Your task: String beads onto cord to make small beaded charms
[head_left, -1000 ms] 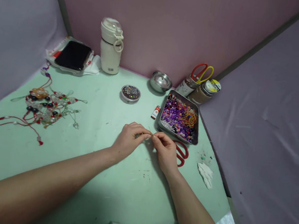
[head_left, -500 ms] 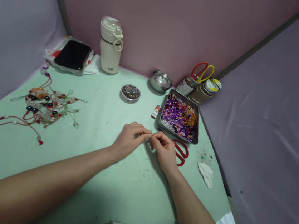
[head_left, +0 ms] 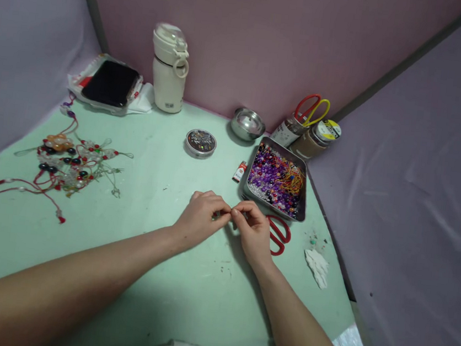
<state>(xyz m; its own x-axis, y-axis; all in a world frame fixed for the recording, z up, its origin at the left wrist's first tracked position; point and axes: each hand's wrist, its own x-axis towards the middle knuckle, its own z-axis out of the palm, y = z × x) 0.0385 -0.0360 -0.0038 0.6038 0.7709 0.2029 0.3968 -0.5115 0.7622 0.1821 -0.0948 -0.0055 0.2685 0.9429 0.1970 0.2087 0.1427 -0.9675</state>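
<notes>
Over the middle of the table my left hand and my right hand meet at their fingertips, both closed in a pinch. Whatever they hold between them is too small and too covered by the fingers to name. Close beyond my right hand stands a metal tray of purple, clear and dark beads with a tangle of orange-yellow cord. Red-handled scissors lie right beside my right hand, their blades hidden.
Beaded cord strings lie at the left. Behind are a phone, a white bottle, a round tin, a steel bowl, a small red-and-white box and jars. Crumpled tissue lies at the right.
My pinched fingertips have dropped slightly and come closer together, and the left fingers have curled in more. The thin bit that stuck up between them no longer shows.
</notes>
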